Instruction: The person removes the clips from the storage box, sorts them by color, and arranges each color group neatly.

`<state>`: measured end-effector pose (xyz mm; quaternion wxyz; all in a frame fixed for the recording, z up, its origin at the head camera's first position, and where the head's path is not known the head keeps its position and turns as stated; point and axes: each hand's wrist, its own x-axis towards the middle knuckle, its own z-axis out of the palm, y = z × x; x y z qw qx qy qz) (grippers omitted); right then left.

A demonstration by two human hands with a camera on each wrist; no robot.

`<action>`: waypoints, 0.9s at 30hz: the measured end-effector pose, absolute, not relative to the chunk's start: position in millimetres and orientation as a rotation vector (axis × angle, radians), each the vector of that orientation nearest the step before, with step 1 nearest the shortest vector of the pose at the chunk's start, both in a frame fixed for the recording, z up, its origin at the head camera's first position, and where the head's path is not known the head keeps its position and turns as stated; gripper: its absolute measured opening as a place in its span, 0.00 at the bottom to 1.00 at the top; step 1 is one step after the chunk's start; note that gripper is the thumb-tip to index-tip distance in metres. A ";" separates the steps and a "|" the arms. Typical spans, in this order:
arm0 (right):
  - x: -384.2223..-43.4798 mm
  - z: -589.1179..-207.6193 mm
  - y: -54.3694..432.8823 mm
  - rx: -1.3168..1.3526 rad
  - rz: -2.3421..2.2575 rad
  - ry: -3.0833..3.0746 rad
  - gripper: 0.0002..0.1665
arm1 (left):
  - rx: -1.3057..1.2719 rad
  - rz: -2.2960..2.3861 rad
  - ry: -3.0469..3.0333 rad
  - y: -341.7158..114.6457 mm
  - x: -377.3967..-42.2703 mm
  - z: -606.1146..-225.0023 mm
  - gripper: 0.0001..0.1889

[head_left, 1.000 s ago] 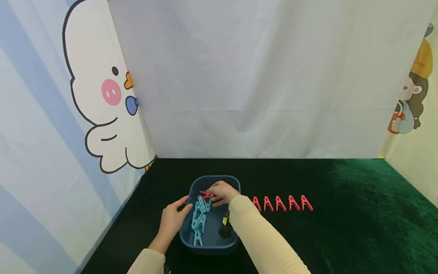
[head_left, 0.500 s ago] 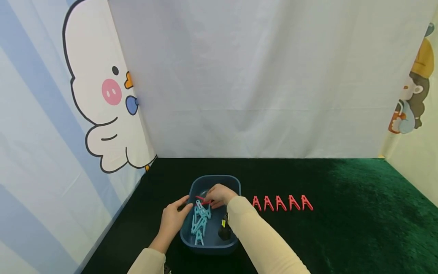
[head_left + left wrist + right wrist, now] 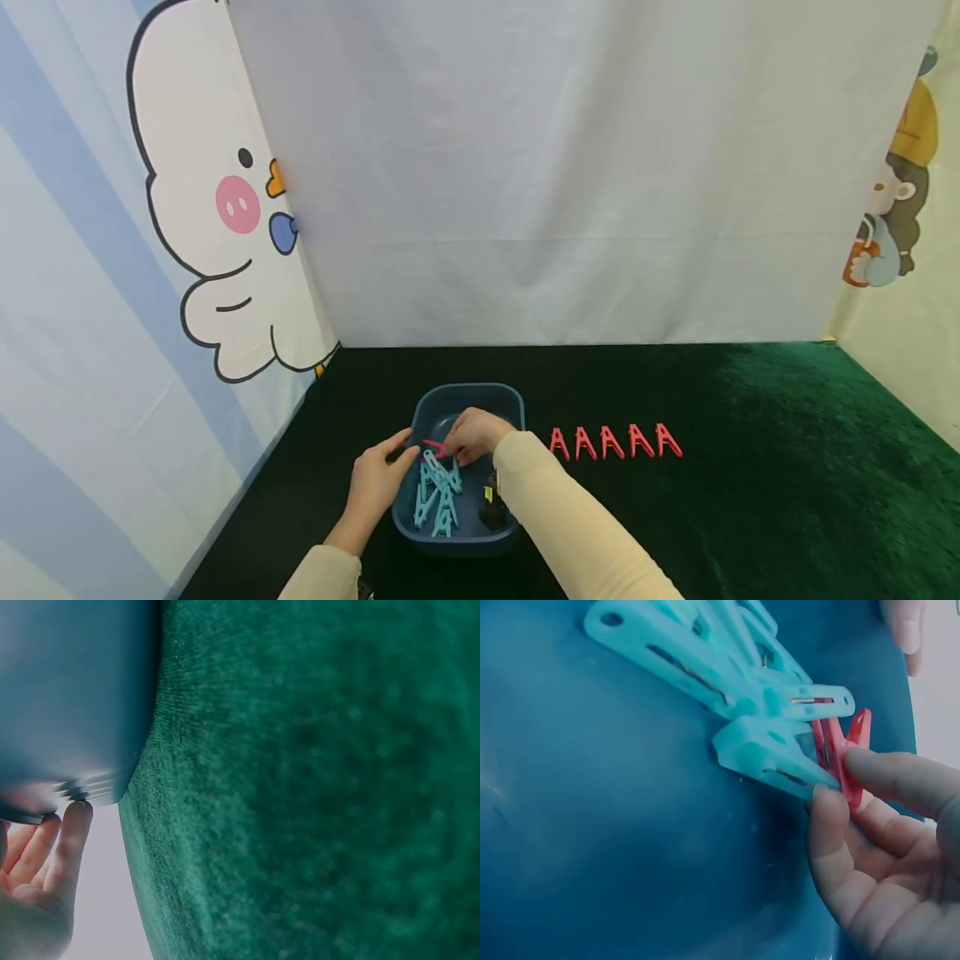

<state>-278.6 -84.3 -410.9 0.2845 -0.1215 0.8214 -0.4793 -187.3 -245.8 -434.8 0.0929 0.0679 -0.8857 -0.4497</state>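
Note:
My right hand (image 3: pixel 474 433) reaches into a blue plastic bin (image 3: pixel 459 546) and pinches a red clothespin (image 3: pixel 846 757) between thumb and fingers. One fingertip also touches a teal clothespin (image 3: pixel 772 757) in the right wrist view. Several teal clothespins (image 3: pixel 442 492) lie in a loose pile along the bin's left side, overlapping each other. At the bin's left rim my left hand (image 3: pixel 375 479) holds on, the thumb over the edge and the fingers (image 3: pixel 71 840) against the outer wall. Part of the red clothespin is hidden behind the right hand in the head view.
Right of the bin, several red clothespins (image 3: pixel 609 442) stand in a row on the dark green cloth (image 3: pixel 750 500). A black device (image 3: pixel 491 504) with a yellow mark sits at the right wrist. A white curtain (image 3: pixel 585 183) hangs behind, with patterned sheets at both sides.
My right hand has moved a little toward me and left inside the bin with the red clothespin. The teal clothespins have shifted closer together toward the bin's near end. My left hand stays at the rim.

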 end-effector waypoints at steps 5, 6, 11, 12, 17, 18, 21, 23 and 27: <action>-279.6 -407.4 -79.5 -0.352 -1.280 2.175 0.05 | 0.216 -1.334 -2.644 -246.1 -188.3 -434.7 0.21; -280.1 -406.3 -78.3 -0.359 -1.280 2.169 0.05 | 0.215 -1.332 -2.643 -246.1 -188.3 -434.6 0.22; -282.0 -399.7 -71.1 -0.371 -1.287 2.151 0.05 | 0.212 -1.346 -2.645 -245.7 -188.6 -434.7 0.22; -282.2 -398.7 -69.8 -0.372 -1.291 2.149 0.06 | 0.208 -1.344 -2.644 -245.5 -188.4 -434.6 0.22; -283.6 -394.7 -65.7 -0.380 -1.315 2.146 0.06 | 0.191 -1.339 -2.648 -245.6 -186.8 -433.6 0.22; -283.9 -394.1 -65.2 -0.383 -1.320 2.143 0.06 | 0.190 -1.346 -2.648 -245.7 -186.7 -433.7 0.22; -284.8 -391.4 -64.1 -0.393 -1.332 2.127 0.06 | 0.189 -1.342 -2.649 -245.8 -187.1 -434.3 0.22; -285.0 -388.9 -63.5 -0.407 -1.342 2.112 0.07 | 0.181 -1.337 -2.648 -245.7 -186.8 -434.4 0.23; -285.1 -383.6 -61.2 -0.428 -1.356 2.098 0.07 | 0.175 -1.321 -2.646 -245.2 -187.0 -435.1 0.23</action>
